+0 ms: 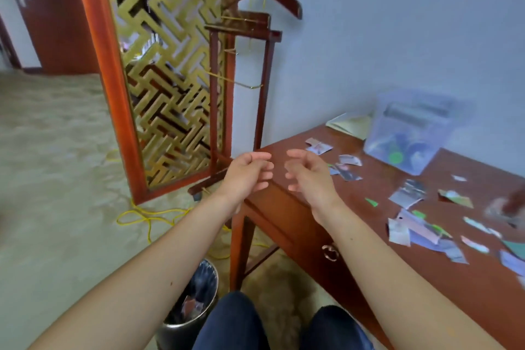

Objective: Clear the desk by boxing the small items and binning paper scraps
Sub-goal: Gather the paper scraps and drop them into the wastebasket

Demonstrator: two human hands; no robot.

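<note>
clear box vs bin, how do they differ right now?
The clear box stands on the desk; the bin stands on the carpet by the desk's leg. The clear box is see-through and angular; the bin is dark and round, with a shiny liner. Shared: both already hold something, paper scraps in the bin, blurred items in the clear box.

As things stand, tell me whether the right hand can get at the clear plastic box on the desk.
Probably yes. The right hand hovers empty above the desk corner, and only flat paper scraps lie between it and the clear plastic box.
</note>
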